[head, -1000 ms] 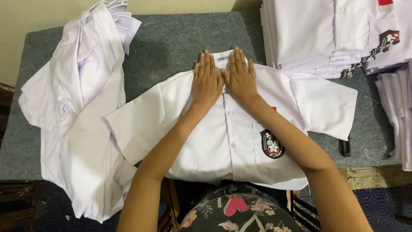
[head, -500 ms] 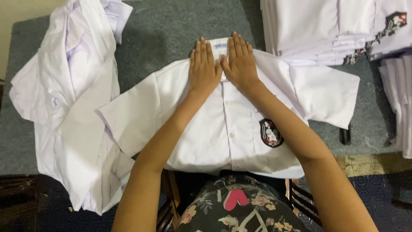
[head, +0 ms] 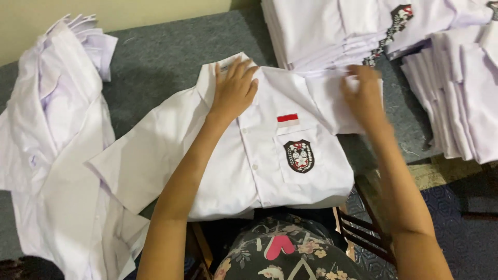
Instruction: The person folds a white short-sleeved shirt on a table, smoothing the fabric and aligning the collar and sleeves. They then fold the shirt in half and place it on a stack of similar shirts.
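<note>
A white short-sleeved shirt (head: 259,161) lies front up on the grey table (head: 155,57), buttoned, with a dark badge (head: 299,155) on its chest pocket and a small red and white patch above it. My left hand (head: 233,88) rests flat on the collar, fingers spread. My right hand (head: 363,93) has its fingers on the edge of the shirt's right sleeve (head: 337,103), which is bunched toward the body. The shirt's left sleeve lies spread flat toward the table's near left.
A heap of unfolded white shirts (head: 52,145) covers the left of the table. Stacks of folded white shirts (head: 353,26) stand at the back right, with another stack (head: 461,93) at the far right. A wooden chair frame (head: 363,228) and patterned cloth on my lap (head: 280,249) are below.
My right hand left the collar and moved out right to the sleeve, which has been drawn in toward the body. My left hand stayed on the collar. The view shifted closer.
</note>
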